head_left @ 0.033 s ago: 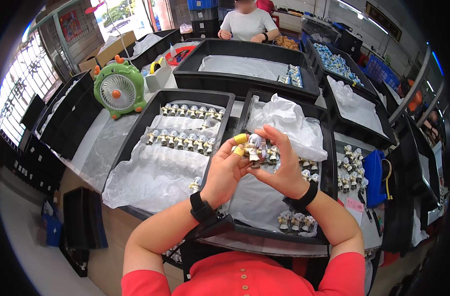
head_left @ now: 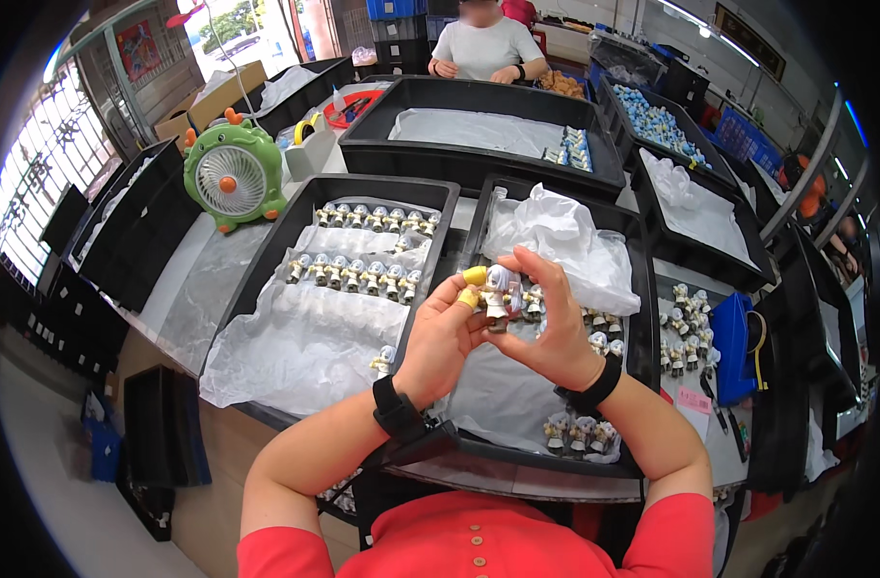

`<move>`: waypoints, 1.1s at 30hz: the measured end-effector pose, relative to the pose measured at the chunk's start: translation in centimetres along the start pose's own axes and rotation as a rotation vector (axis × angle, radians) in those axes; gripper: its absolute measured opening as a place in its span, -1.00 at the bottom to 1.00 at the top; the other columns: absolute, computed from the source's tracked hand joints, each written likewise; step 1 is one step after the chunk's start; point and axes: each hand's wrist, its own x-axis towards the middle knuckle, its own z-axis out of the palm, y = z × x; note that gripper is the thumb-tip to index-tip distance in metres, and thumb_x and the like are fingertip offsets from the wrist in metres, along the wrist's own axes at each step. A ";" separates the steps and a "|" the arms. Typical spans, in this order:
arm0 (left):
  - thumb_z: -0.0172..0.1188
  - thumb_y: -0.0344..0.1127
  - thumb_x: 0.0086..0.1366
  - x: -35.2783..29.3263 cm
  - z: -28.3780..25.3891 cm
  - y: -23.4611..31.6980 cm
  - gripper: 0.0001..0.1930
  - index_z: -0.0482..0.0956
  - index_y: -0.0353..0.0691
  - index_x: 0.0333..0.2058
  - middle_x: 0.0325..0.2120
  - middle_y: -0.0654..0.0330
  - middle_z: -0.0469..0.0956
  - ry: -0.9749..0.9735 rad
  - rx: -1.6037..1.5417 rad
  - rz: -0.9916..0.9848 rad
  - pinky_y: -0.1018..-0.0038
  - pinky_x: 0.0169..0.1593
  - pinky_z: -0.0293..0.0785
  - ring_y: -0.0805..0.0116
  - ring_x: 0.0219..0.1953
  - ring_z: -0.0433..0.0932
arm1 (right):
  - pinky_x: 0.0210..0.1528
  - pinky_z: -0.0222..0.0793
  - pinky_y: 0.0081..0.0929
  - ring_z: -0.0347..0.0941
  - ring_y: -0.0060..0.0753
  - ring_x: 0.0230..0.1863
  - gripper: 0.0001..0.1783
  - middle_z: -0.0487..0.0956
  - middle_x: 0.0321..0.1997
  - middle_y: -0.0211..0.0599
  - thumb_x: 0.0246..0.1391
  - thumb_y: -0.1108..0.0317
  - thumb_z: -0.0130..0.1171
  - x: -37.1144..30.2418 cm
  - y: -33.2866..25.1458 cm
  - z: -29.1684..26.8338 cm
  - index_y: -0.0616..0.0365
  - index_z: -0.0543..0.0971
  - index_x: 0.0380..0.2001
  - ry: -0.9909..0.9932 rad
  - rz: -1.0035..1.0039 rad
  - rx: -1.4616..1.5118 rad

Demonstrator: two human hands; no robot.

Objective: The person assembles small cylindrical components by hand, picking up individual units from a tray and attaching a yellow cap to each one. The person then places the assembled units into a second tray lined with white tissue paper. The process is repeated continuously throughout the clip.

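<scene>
Clamped between both hands, a pale-haired figurine (head_left: 495, 301) stands roughly upright at the centre of the frame. Yellow-capped digits of the left hand (head_left: 436, 332) close on one side; the right hand (head_left: 563, 337) encloses the other. At centre left, a black tray (head_left: 448, 207) bears rows of similar figurines (head_left: 352, 274).

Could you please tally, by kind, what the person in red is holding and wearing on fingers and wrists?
Held figurine: 1
Yellow finger covers: 2
Black wristbands: 2
Total: 5
</scene>
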 end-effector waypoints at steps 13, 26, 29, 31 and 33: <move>-0.33 -0.07 0.46 -0.4 0.6 0.2 -0.54 0.33 -0.26 0.09 -0.05 0.12 0.48 -0.108 -0.060 -0.110 0.36 0.03 0.45 0.26 -0.03 0.51 | 0.19 0.10 -0.18 0.20 -0.14 0.19 0.14 0.48 0.09 -0.34 -0.42 0.34 0.49 -0.6 0.0 1.1 0.09 0.13 0.31 -0.066 -0.072 0.015; -0.32 0.22 0.39 0.5 -1.0 -0.6 -0.40 0.33 -0.17 0.07 -0.07 0.19 0.45 -0.263 -0.145 -0.142 0.36 0.01 0.40 0.30 -0.02 0.45 | 0.20 0.01 -0.19 0.19 -0.17 0.21 0.16 0.51 0.10 -0.38 -0.45 0.34 0.50 -0.8 0.0 1.4 0.10 0.11 0.31 -0.073 -0.014 -0.057; -0.33 0.29 0.36 0.2 0.2 -0.2 -0.37 0.35 -0.11 0.06 -0.08 0.22 0.44 -0.160 -0.030 -0.096 0.33 0.02 0.38 0.33 -0.01 0.42 | 0.20 0.02 -0.23 0.16 -0.18 0.24 0.13 0.50 0.12 -0.38 -0.42 0.42 0.47 -0.8 0.3 1.3 0.10 0.12 0.31 -0.072 -0.049 -0.077; -0.31 0.29 0.36 0.2 0.1 0.0 -0.38 0.34 -0.08 0.08 -0.06 0.25 0.43 -0.181 -0.036 -0.095 0.35 0.02 0.37 0.35 0.01 0.41 | 0.20 0.06 -0.27 0.15 -0.18 0.25 0.13 0.50 0.12 -0.37 -0.41 0.45 0.46 -0.7 0.1 1.2 0.10 0.11 0.31 -0.074 -0.056 -0.063; -0.32 0.28 0.37 0.2 -0.1 0.0 -0.39 0.33 -0.09 0.09 -0.05 0.24 0.42 -0.194 -0.049 -0.094 0.35 0.02 0.37 0.36 0.01 0.41 | 0.19 0.13 -0.32 0.15 -0.17 0.25 0.13 0.50 0.12 -0.36 -0.41 0.48 0.45 -0.7 0.1 1.3 0.11 0.10 0.31 -0.075 -0.059 -0.053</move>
